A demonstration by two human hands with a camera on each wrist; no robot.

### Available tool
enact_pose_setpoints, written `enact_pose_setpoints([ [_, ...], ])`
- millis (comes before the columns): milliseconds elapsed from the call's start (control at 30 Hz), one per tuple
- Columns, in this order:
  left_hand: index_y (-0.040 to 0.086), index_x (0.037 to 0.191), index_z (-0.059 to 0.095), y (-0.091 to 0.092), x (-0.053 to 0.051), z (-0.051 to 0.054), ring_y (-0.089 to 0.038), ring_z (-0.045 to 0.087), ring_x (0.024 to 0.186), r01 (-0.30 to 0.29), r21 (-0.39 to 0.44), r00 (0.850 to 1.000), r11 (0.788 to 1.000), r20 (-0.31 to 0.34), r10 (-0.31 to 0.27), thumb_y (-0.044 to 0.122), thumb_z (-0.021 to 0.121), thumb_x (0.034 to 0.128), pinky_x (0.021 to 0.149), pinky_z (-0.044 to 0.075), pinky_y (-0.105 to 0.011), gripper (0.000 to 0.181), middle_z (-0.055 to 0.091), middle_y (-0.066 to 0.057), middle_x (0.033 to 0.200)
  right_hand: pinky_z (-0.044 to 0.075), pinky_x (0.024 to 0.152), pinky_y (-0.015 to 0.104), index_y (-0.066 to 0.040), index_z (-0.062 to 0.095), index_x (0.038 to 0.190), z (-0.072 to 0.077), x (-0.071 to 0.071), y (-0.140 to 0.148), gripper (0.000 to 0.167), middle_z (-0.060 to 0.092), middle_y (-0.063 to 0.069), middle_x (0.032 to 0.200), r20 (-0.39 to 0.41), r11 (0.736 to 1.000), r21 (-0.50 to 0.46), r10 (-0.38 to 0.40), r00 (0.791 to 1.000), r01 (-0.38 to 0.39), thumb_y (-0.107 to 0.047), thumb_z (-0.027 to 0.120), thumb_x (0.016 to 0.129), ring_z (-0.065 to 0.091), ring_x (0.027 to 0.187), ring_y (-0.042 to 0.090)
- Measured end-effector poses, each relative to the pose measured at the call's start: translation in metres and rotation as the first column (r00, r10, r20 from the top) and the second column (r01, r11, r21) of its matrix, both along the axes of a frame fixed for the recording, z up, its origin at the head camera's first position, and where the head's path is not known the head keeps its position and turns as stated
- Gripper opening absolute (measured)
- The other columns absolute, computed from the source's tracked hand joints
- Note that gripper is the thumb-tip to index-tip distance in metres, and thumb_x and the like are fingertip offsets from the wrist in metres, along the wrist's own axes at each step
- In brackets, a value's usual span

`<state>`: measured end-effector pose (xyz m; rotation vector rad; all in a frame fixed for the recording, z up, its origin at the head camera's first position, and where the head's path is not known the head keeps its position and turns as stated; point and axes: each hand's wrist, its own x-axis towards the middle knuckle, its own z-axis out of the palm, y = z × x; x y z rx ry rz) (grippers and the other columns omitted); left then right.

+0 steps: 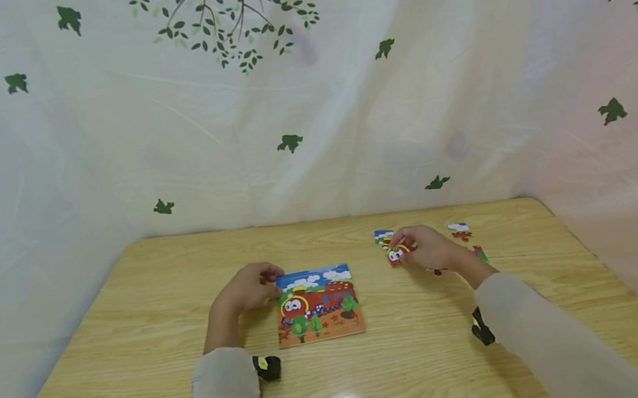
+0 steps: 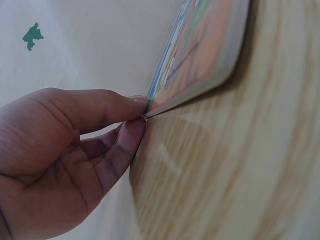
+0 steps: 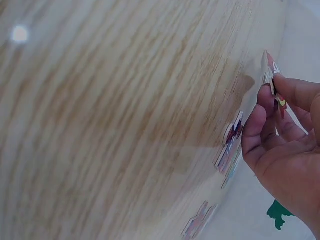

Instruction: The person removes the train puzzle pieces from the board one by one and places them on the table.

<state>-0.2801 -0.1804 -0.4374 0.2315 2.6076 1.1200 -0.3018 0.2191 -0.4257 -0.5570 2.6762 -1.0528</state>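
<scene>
A square puzzle board [image 1: 316, 306] printed with a red train, trees and clouds lies flat on the table. My left hand [image 1: 253, 287] is at its upper left side; in the left wrist view the thumb and fingers of the left hand [image 2: 75, 145] pinch the board's edge [image 2: 200, 75]. To the right, my right hand [image 1: 428, 249] holds a puzzle piece [image 1: 394, 256] showing the train's face. The right wrist view has that piece [image 3: 281, 102] tilted between the thumb and fingertips of the right hand [image 3: 290, 135], raised off the tabletop.
Loose puzzle pieces lie about the right hand: a blue-topped one [image 1: 383, 235] behind it, a cloud piece [image 1: 459, 228] to the right, and a red and green one [image 1: 479, 252] partly hidden by the wrist. A patterned curtain [image 1: 351, 165] borders the wooden table [image 1: 351, 378].
</scene>
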Motion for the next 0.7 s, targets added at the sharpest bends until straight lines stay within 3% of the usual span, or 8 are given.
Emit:
enact_pose_setpoints([
  [200,0.005,0.125,0.067,0.000,0.001,0.000,-0.026,0.056,0.104,0.002,-0.007,1.000,1.000,-0.006,-0.002,0.008,0.069,0.0943,0.095,0.048,-0.046,0.031,0.063,-0.010,0.114,0.047,0.067,0.034,-0.006,0.068,0.118,0.000,-0.001,-0.006,0.024,0.063,0.013,0.104,0.013,0.999,0.047,-0.001,1.000,0.000,-0.002,0.068,0.095,0.055,0.084,0.024],
  [700,0.005,0.126,0.066,0.000,0.000,0.001,-0.026,0.055,0.102,0.001,0.003,1.000,1.000,0.003,-0.001,0.006,0.068,0.0947,0.093,0.048,-0.044,0.031,0.063,-0.010,0.113,0.048,0.073,0.035,-0.008,0.071,0.112,0.000,-0.003,-0.011,0.019,0.066,0.008,0.099,-0.011,0.990,0.137,0.030,1.000,-0.028,-0.010,0.075,0.093,0.058,0.086,0.022],
])
